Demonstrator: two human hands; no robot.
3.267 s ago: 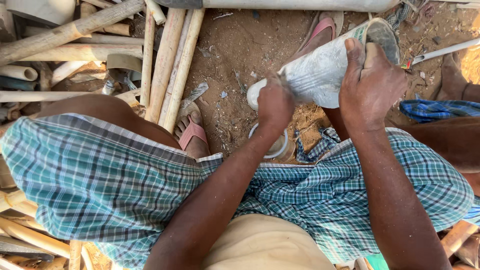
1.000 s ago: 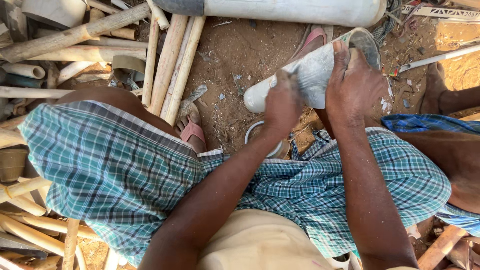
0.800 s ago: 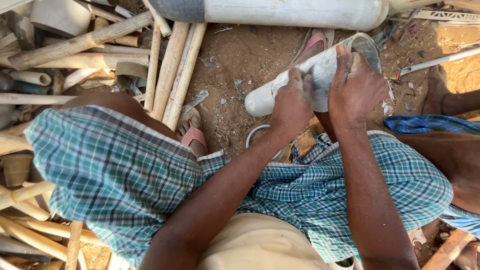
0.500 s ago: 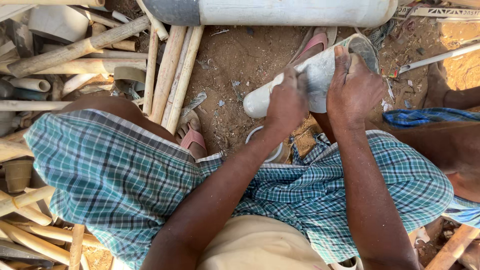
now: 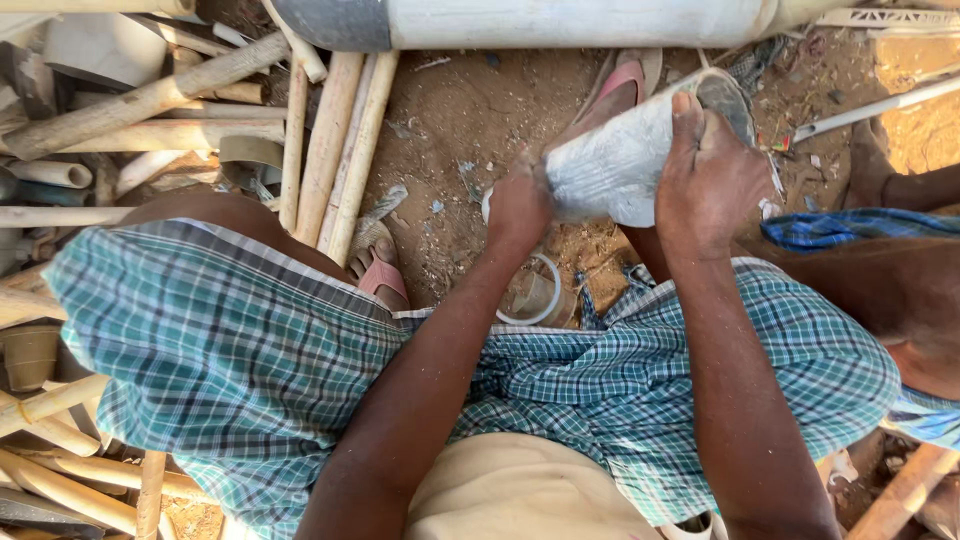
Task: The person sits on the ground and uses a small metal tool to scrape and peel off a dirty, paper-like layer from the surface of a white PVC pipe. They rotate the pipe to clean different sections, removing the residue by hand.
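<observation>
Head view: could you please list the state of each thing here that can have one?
Short white pipe piece: held off the ground, tilted, open end up.
Right hand: gripping the pipe's upper end.
Left hand: closed at the pipe's lower end, blurred.
Pipe ring: on the dirt, open side up.
Pink sandal: worn on a foot.
Long pipes: lying flat.

Bright daylight falls from the upper right, glaring on the sandy ground (image 5: 915, 130). The left hand (image 5: 518, 205) is motion-blurred; the rest stays sharp.

Bare arms, no sleeves; blue-green checked cloth (image 5: 230, 370) wrapped over both thighs; pink sandal (image 5: 380, 275) on foot.
</observation>
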